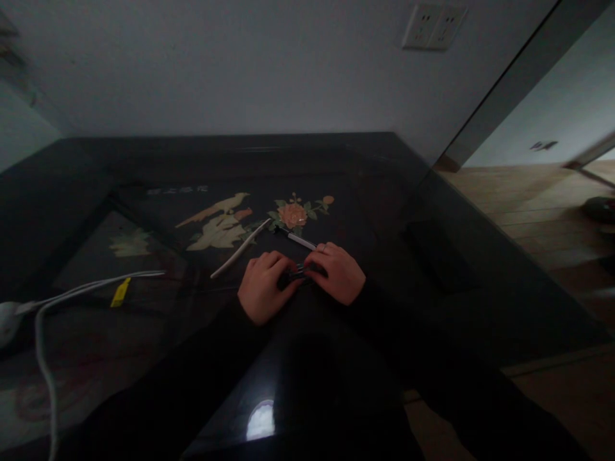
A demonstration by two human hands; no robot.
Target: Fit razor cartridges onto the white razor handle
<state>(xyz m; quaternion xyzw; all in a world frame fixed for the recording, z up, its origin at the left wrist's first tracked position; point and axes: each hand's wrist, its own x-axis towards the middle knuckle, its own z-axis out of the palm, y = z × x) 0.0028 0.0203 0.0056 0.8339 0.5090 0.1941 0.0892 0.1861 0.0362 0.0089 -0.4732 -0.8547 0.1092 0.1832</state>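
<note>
My left hand (266, 285) and my right hand (336, 272) meet over the dark glossy table, fingers closed from either side on a small dark object with shiny strips (300, 271). Its kind is unclear, as the fingers cover most of it. Just beyond my right hand lies a slim tool with a pale grey shaft and a black tip (302, 241), its near end reaching my knuckles. A short off-white length of cable (240, 250) rests on the tabletop, beyond my left hand and apart from it.
At the left, a white cord (72, 294) with a yellow tag (120, 292) runs from a white plug-like piece (7, 323). The dark tabletop (384, 192) has a bird-and-flower picture. Behind it stands a wall with sockets (434, 27). Wooden floor (523, 198) shows at right.
</note>
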